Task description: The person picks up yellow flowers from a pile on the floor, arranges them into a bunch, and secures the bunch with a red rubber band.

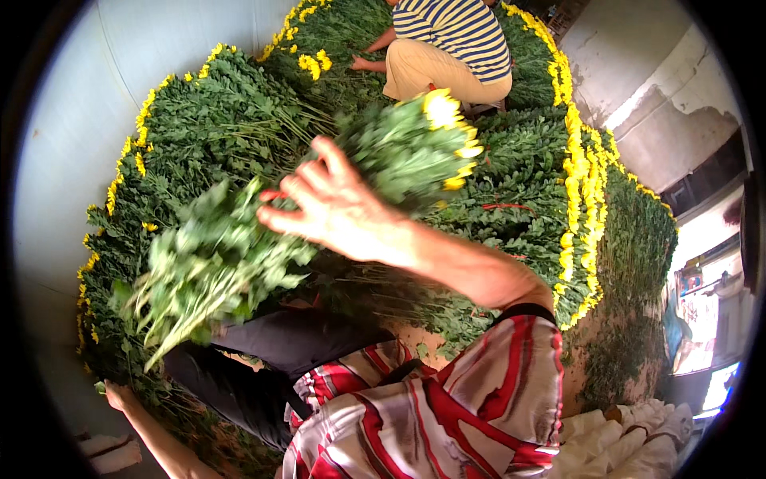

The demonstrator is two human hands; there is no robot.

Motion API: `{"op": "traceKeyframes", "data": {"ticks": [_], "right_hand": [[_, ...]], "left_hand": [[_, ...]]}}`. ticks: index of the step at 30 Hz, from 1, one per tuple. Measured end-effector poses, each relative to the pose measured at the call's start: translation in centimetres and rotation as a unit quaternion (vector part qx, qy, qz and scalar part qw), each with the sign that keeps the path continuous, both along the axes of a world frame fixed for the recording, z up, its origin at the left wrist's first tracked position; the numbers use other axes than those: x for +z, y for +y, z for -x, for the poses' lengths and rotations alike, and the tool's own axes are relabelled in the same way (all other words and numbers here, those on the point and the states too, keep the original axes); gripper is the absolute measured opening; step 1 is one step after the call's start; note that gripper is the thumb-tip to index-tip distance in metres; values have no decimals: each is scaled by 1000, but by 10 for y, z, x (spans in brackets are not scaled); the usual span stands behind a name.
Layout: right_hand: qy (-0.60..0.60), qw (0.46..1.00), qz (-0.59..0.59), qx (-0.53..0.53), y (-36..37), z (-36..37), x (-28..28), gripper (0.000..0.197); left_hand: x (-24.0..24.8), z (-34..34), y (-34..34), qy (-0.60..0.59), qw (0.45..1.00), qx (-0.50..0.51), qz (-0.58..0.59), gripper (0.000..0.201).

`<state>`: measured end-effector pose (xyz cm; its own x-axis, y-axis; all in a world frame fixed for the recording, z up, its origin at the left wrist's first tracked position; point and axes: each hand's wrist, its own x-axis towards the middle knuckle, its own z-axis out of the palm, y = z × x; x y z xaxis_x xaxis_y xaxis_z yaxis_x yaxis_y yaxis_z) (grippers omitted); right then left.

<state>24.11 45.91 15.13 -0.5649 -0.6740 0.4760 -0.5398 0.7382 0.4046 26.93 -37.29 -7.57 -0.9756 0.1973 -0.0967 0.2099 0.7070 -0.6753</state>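
Right hand (331,203) has its grip closed around the middle of a flower bunch (319,207), lifted and blurred above the heaped flower pile (511,168); yellow heads point upper right, cut stems lower left. Left hand (118,395) rests low by the pile's edge; grip state cannot be told. Step in hand, judged: carrying the bunch. Next needs a free spot, heads aligned with the yellow border.

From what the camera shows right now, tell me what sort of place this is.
Probably a cut-flower sorting shed: heaped rows of yellow flowers, a bunch gripped in the right hand, and a co-worker crouched among them.
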Motion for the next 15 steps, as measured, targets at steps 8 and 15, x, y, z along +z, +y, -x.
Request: {"op": "traceKeyframes", "data": {"ticks": [8, 15], "right_hand": [[-42, 969, -126, -207, 121, -48, 21, 42], [-88, 939, -80, -321, 182, -115, -37, 49]], "left_hand": [[-26, 72, 137, 136, 468, 290, -824, 40], [11, 126, 277, 81, 567, 312, -758, 36]]}}
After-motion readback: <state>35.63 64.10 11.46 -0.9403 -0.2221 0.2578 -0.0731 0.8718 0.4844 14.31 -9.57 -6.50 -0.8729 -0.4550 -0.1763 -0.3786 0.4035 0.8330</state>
